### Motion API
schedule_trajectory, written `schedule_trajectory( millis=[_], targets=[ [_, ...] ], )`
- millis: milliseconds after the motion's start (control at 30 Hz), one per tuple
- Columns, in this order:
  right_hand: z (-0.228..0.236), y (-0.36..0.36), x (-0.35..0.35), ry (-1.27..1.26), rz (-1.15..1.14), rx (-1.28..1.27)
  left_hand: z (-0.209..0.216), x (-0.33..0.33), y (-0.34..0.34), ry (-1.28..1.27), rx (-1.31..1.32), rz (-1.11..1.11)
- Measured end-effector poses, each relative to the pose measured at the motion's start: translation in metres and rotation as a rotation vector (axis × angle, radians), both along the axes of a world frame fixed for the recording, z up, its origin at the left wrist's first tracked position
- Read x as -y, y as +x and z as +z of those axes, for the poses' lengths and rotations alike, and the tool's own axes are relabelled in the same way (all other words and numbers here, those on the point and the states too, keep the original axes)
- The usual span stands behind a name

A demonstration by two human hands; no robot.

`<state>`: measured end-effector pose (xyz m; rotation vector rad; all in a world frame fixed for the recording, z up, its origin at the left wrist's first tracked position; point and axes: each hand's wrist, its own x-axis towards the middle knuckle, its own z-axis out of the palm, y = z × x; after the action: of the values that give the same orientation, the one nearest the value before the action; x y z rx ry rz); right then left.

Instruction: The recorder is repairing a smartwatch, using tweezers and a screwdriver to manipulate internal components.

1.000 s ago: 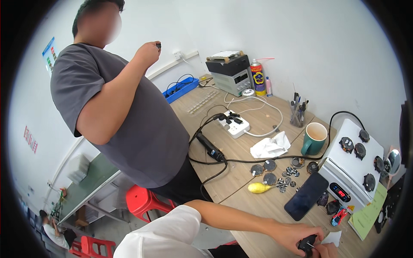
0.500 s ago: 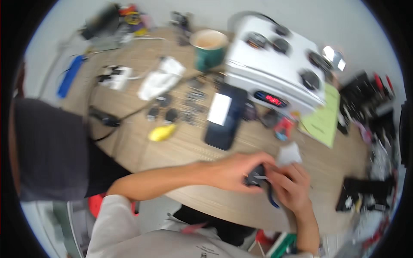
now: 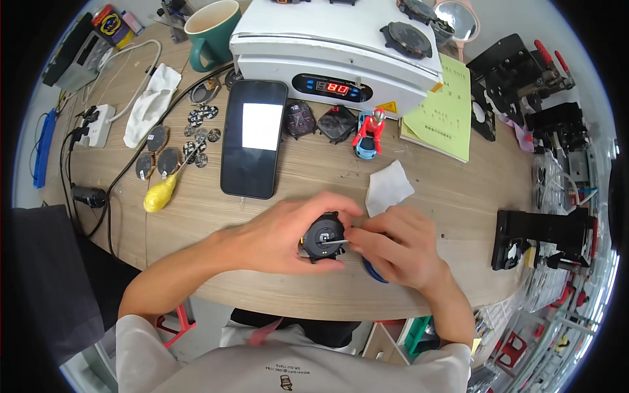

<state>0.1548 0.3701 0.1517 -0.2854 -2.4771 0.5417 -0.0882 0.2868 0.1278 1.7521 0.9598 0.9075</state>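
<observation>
My left hand (image 3: 272,236) is closed round the rim of a black round smartwatch body (image 3: 316,236), its sensor back facing up. My right hand (image 3: 407,243) pinches a thin metal-tipped tool (image 3: 336,242) whose tip lies over the middle of that back; whether it touches, I cannot tell. From under the right hand shows a curved blue strip (image 3: 375,270); what it belongs to is hidden. A crumpled white cloth piece (image 3: 388,187) lies just beyond my right hand. Further left rests a black phone (image 3: 252,177).
A white heating plate box (image 3: 327,52) with a lit red display stands at the back, watch parts on top. Two watch faces (image 3: 301,120) and a red figure on a blue toy car (image 3: 367,141) sit before it. A yellow-handled screwdriver (image 3: 159,194) lies left, a black fixture (image 3: 540,229) right.
The view has shifted and sharpened from blur. Both hands appear further left in the picture, the watch body still in the left hand and the tool still in the right.
</observation>
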Motion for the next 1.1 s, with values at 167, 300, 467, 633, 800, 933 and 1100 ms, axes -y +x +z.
schedule_trajectory(
  millis=[167, 300, 467, 633, 800, 933, 1100],
  targets=[
    [-0.007, 0.005, 0.005, -0.100, -0.024, -0.025, 0.000, -0.001, -0.001, -0.003, 0.036, -0.047],
    [-0.004, 0.002, -0.008, -0.008, 0.028, -0.017, -0.001, -0.001, -0.002, -0.006, 0.046, -0.065],
    [-0.009, 0.002, 0.004, -0.108, 0.030, -0.040, 0.003, -0.002, -0.001, -0.060, 0.056, -0.087],
    [-0.010, 0.003, 0.006, -0.088, 0.018, -0.004, 0.007, -0.003, -0.002, -0.062, 0.069, -0.097],
    [-0.011, -0.002, 0.003, -0.013, 0.018, -0.076, 0.003, -0.001, -0.003, -0.086, 0.072, -0.106],
    [-0.011, -0.002, 0.004, 0.004, 0.004, -0.085, 0.005, -0.001, -0.003, -0.083, 0.057, -0.101],
    [-0.016, 0.002, 0.011, -0.095, 0.003, -0.087, 0.008, -0.002, -0.003, -0.082, 0.055, -0.125]
  ],
)
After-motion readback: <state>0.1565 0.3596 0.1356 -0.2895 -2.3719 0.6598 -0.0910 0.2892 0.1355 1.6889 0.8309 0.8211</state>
